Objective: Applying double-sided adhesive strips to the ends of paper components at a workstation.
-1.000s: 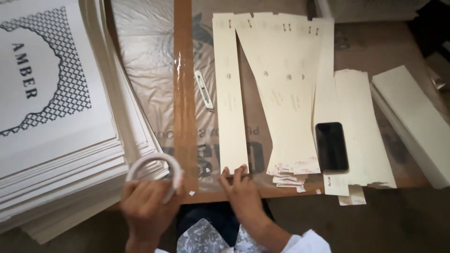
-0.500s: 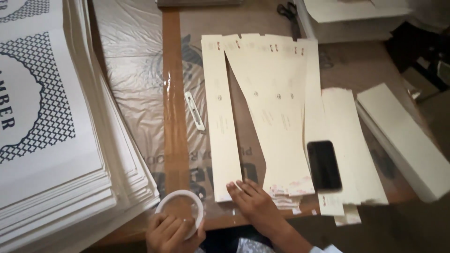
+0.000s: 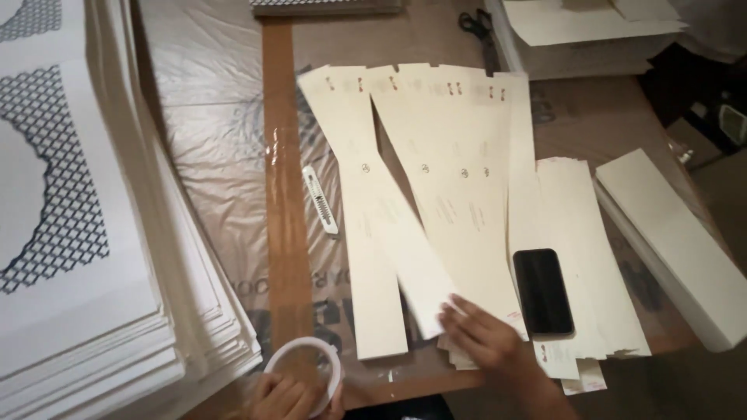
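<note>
left hand (image 3: 289,398) grip grasping tape roll (image 3: 305,376) | right hand (image 3: 484,336) released, apparently flat on card strips (image 3: 436,233)

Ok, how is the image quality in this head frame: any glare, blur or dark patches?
Head view: glare glints off the crinkled clear plastic sheet; the right hand on the cream card strips looks slightly soft; the top-right corner falls into shadow; the glossy black phone shows no reflection.

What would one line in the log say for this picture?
left hand: holds tape roll | right hand: fingers on cream card strips | black phone beside, on strips | utility knife on table
</note>
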